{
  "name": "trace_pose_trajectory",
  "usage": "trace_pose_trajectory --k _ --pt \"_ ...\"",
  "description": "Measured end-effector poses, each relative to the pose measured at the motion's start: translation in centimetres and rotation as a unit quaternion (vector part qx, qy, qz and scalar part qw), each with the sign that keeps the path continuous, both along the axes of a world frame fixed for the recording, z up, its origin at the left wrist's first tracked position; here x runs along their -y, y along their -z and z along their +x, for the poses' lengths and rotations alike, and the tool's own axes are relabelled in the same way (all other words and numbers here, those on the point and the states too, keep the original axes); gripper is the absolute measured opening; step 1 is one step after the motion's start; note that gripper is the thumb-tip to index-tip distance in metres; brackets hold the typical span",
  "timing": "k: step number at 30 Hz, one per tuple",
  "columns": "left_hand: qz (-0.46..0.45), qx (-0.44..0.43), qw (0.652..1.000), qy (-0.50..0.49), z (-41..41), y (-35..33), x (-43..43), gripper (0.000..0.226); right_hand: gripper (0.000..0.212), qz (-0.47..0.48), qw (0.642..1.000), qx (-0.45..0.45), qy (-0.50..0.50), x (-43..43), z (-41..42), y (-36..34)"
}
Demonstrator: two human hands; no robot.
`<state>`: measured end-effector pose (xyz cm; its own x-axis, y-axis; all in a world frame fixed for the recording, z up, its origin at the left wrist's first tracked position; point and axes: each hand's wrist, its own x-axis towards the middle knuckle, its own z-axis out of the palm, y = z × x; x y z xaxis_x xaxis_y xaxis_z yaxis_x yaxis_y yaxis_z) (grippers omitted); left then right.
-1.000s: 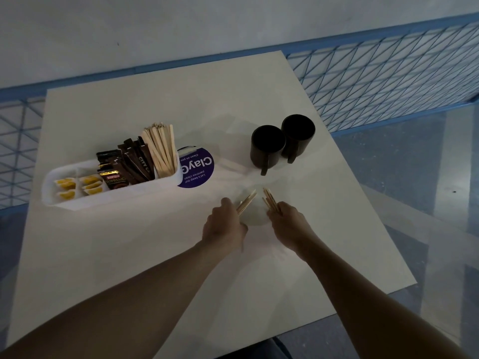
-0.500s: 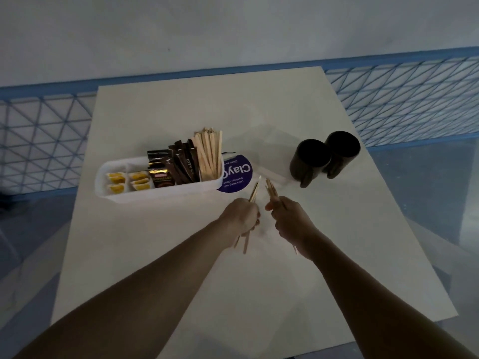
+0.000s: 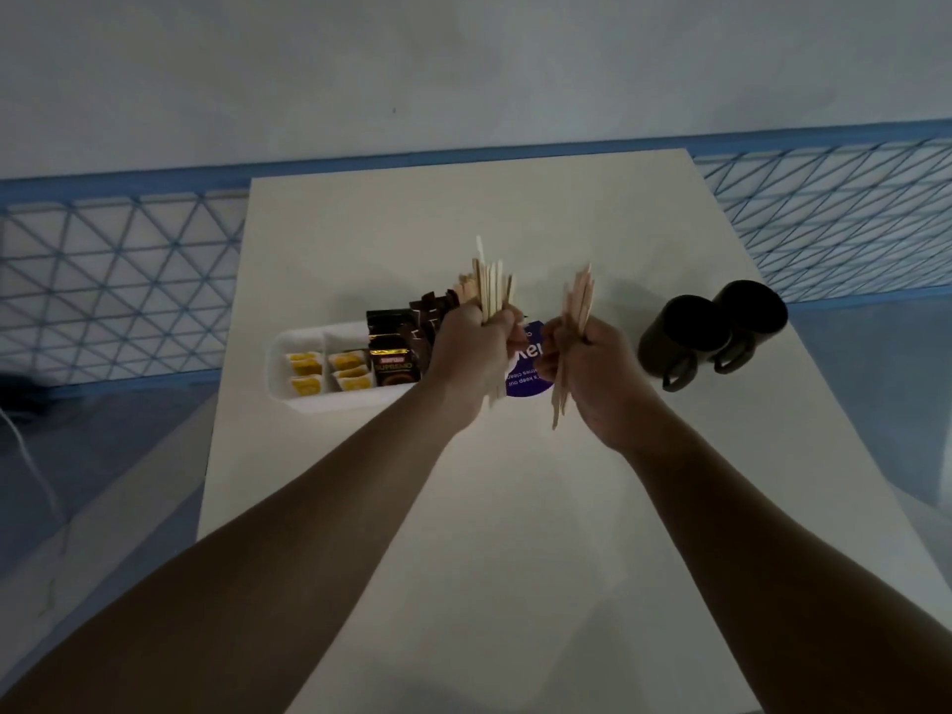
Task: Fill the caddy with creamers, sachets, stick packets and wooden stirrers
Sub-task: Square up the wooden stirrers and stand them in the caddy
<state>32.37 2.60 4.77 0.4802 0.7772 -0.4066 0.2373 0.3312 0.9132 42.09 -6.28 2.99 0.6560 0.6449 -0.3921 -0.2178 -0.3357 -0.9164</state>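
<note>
A white caddy (image 3: 281, 371) stands on the pale table (image 3: 515, 507), left of centre. Its left compartments hold yellow creamers (image 3: 329, 371); dark sachets and stick packets (image 3: 399, 347) fill the middle. My left hand (image 3: 471, 355) is raised in front of the caddy's right end and grips a bundle of wooden stirrers (image 3: 487, 291), which merges with the stirrers standing behind it. My right hand (image 3: 587, 373) grips a second bundle of stirrers (image 3: 574, 327), upright, just right of the left hand. The caddy's right end is hidden by my left hand.
A round purple sticker (image 3: 528, 371) lies on the table between my hands. Two black mugs (image 3: 706, 334) stand together at the right. A blue mesh railing (image 3: 113, 286) runs behind and beside the table, with a pale wall above.
Both hands have lifted their stirrers off the table and moved up toward the caddy's right end. The bundles now stand upright. The camera has moved in.
</note>
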Motion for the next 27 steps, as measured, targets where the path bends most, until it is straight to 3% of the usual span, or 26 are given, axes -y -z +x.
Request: trace_pose_trajectory --k 10,16,21,27 --pt "0.122 0.001 0.988 -0.094 0.7 0.3 -2.8 0.019 0.021 0.087 0.996 0.035 0.008 -5.8 -0.5 -0.9" --pt "0.121 -0.026 0.988 -0.097 1.0 2.2 -2.5 0.016 0.020 0.085 0.993 0.078 0.011 -6.9 -0.3 0.8" --pt "0.131 -0.032 0.985 -0.107 0.9 3.5 -1.9 0.007 0.025 0.078 0.996 0.046 -0.001 -7.0 -0.6 2.7" --pt "0.163 -0.060 0.977 -0.123 1.3 3.5 -1.8 0.020 0.030 0.083 0.991 0.073 -0.075 -5.9 -0.8 3.1"
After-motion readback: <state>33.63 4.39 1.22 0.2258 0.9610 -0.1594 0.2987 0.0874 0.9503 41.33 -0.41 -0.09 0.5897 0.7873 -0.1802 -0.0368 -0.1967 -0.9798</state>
